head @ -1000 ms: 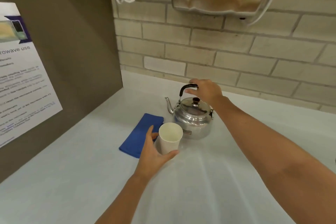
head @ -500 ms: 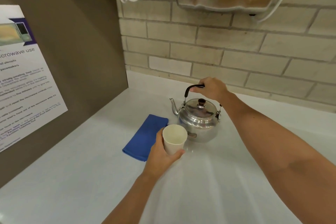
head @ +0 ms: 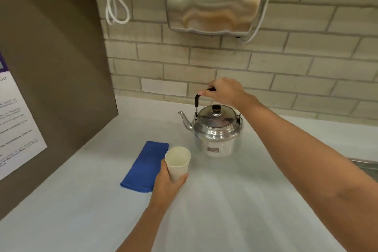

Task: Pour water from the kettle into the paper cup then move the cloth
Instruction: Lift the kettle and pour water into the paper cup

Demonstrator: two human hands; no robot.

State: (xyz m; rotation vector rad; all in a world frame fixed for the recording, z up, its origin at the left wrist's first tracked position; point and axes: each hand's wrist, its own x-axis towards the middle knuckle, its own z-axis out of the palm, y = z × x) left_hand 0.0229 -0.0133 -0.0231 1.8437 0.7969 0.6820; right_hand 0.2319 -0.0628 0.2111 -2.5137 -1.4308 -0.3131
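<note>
A shiny metal kettle [head: 214, 131] with a black handle stands on the white counter [head: 225, 200], spout pointing left. My right hand [head: 225, 92] is closed around the top of its handle. My left hand [head: 167, 184] holds a white paper cup [head: 178, 161], upright and looking empty, just in front and left of the kettle. A folded blue cloth [head: 145, 166] lies flat on the counter immediately left of the cup.
A steel hand dryer [head: 214, 0] hangs on the brick wall above the kettle, with white cable loops [head: 114, 2] to its left. A brown side panel carries a printed notice [head: 16, 127] at left. A metal sink edge [head: 366, 166] shows at right.
My right hand has closed fully on the kettle handle. My left hand has wrapped more firmly round the cup. The camera view has tilted upward.
</note>
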